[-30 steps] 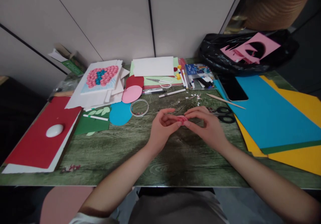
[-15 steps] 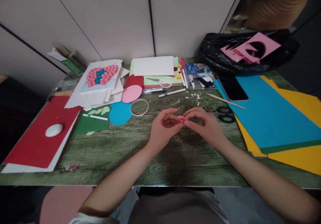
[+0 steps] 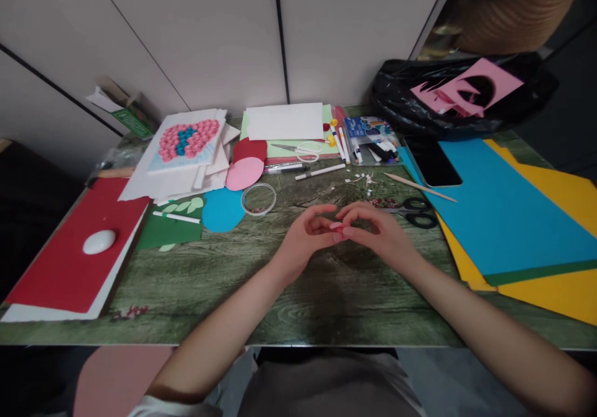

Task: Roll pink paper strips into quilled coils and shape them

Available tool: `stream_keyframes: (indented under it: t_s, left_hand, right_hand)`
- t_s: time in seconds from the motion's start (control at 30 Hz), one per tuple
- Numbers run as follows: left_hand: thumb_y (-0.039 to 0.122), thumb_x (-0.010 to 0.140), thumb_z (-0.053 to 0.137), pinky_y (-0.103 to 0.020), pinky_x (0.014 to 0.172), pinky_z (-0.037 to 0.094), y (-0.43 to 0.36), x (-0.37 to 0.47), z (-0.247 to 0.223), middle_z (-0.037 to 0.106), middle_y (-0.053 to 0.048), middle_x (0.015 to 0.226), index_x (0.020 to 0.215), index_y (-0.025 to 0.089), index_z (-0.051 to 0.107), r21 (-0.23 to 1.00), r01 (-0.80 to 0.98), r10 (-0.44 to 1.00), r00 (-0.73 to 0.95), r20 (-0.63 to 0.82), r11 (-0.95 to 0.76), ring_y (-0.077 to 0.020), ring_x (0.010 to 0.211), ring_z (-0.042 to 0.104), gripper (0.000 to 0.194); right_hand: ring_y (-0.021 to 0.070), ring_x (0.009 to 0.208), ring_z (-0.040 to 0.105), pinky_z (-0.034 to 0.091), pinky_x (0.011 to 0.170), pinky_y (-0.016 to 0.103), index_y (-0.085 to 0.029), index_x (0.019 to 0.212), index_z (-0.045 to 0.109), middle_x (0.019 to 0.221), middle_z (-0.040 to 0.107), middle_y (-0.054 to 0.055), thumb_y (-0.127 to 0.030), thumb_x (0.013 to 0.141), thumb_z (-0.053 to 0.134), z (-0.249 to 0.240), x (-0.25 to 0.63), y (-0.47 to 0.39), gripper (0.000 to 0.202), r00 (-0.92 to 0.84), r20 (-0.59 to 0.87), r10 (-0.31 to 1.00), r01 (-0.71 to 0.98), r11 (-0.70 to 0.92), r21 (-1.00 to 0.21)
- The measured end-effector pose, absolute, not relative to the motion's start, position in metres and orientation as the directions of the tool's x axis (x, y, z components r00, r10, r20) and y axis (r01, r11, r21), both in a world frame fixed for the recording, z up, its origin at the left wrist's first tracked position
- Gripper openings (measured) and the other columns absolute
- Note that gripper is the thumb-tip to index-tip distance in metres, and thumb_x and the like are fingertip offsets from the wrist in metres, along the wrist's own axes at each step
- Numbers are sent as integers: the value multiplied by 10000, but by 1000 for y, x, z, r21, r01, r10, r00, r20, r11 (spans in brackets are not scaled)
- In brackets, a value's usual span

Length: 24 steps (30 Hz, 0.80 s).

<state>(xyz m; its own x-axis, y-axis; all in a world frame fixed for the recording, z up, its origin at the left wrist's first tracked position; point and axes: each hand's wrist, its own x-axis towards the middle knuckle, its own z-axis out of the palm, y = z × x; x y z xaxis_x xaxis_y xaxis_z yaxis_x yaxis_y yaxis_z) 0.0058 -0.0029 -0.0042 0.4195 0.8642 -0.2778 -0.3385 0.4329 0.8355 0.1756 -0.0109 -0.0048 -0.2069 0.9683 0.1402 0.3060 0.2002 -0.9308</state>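
Between my two hands is a small pink paper piece (image 3: 336,226), seemingly coiled, held above the middle of the table. My left hand (image 3: 302,239) pinches its left side with thumb and fingers. From the right, my right hand (image 3: 385,233) grips it between thumb and fingertips. The fingers hide much of the piece. Black-handled scissors (image 3: 421,220) lie just beyond my right hand, their blades among reddish scraps. A clear tape ring (image 3: 243,200) rests to the left, past my left hand.
Blue sheets (image 3: 517,218), yellow sheets and a phone (image 3: 433,163) occupy the right. A black bag (image 3: 396,103) stands behind. Red paper (image 3: 60,261) bearing a white oval object (image 3: 99,242) lies left. Pink-and-blue rosette artwork (image 3: 189,140), markers (image 3: 319,172) and white scissors (image 3: 305,151) sit at the back.
My fingers have shifted slightly around the pink paper piece, which shows at a slightly different angle. Both hands still hold it in nearly the same place.
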Motion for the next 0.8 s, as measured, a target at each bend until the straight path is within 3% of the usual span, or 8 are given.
stream_keyframes:
  t_s: [0.33, 0.8]
  left_hand:
    - [175, 651, 740, -299, 810, 412, -3, 5, -6, 664, 0, 761, 1039, 186, 574, 833, -348, 867, 417, -273, 430, -115, 740, 611, 422]
    - [165, 604, 772, -283, 808, 422, -4, 8, -7, 679, 15, 739, 1043, 186, 561, 795, -405, 878, 360, -315, 451, -106, 738, 626, 488]
  right_hand:
    - [183, 942, 558, 386, 863, 360, -225, 722, 618, 923, 612, 23, -319, 758, 643, -4, 176, -9, 104, -205, 110, 972, 318, 173, -932]
    - [197, 938, 555, 390, 862, 381, -219, 750, 578, 938, 612, 24, -291, 737, 637, -6, 176, -9, 94, -228, 105, 968, 343, 180, -922]
